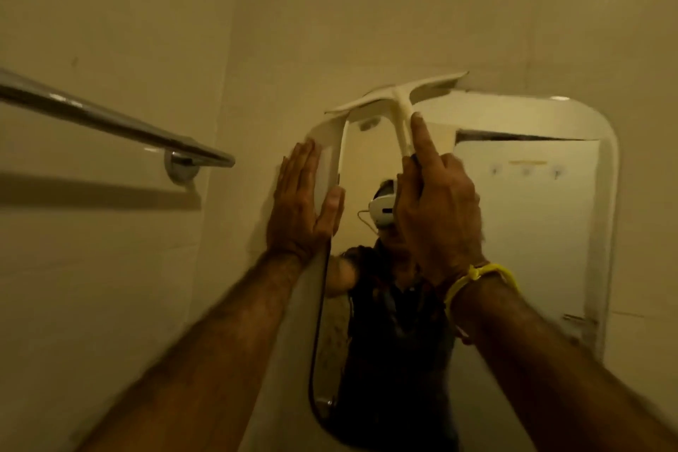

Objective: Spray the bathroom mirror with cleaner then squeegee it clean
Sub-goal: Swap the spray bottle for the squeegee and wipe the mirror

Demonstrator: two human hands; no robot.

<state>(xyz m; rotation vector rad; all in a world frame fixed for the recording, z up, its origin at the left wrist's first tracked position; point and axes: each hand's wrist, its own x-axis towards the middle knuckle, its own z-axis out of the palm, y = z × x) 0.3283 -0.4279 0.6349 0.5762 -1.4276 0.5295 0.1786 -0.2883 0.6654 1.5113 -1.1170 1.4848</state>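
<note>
1. Cream bathroom walls (110, 268) fill the view, two bright light patches glaring off them, all soft with blur
2. One mirror (532, 231) with rounded corners hangs ahead; its lower edge is cut off and both arms cover much of the glass
3. One chrome towel rail (110, 119) juts from the left wall, its far end running out of view
4. One reflected person in the glass, mostly hidden behind the right hand
5. Left hand (304, 202), flat and open, fingers spread, presses on the mirror's left edge, holding nothing
6. Right hand (436, 209) is wrapped round the handle of the one white squeegee (400, 95), index finger stretched up the stem; its blade sits along the mirror's top edge, tilted
7. One yellow band (480, 277) circles the right wrist
8. Three small hooks on the reflected door, too faint to make out
</note>
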